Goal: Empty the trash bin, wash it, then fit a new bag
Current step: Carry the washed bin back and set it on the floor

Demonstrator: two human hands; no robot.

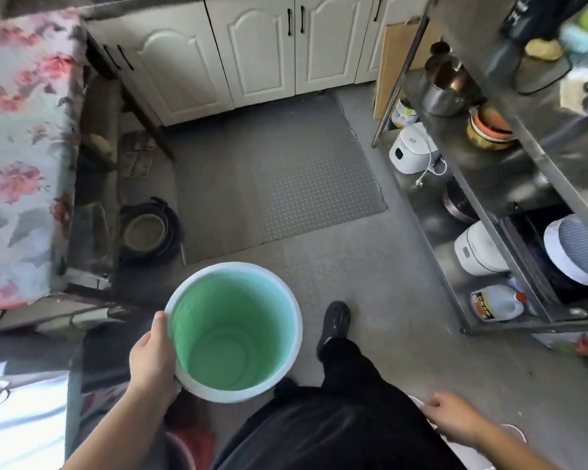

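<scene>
Green plastic is filling the middle of the view: the trash bin, white-rimmed and perforated along its wall, is being carried upright above the grey floor, in front of the person's body. Starting at the left, a flowered cloth is covering a raised surface, and a dark round pan is sitting on the floor beside it. The left hand is clamping the bin's rim on its left side, thumb lying along the top edge and fingers wrapped under the lip. Holding it mouth-up by the rim probably keeps any drips inside. The bin is showing no bag and no rubbish, so the emptying looks finished; whether it is washed I cannot tell. A ribbed mat is lying ahead before the cabinet doors. To the right, a black shoe is stepping forward. The right hand is hanging low by the hip, fingers curled; something white is showing beside it, but I cannot tell whether it is gripping that. Farther right, a steel rack is holding pots and cookers.
</scene>
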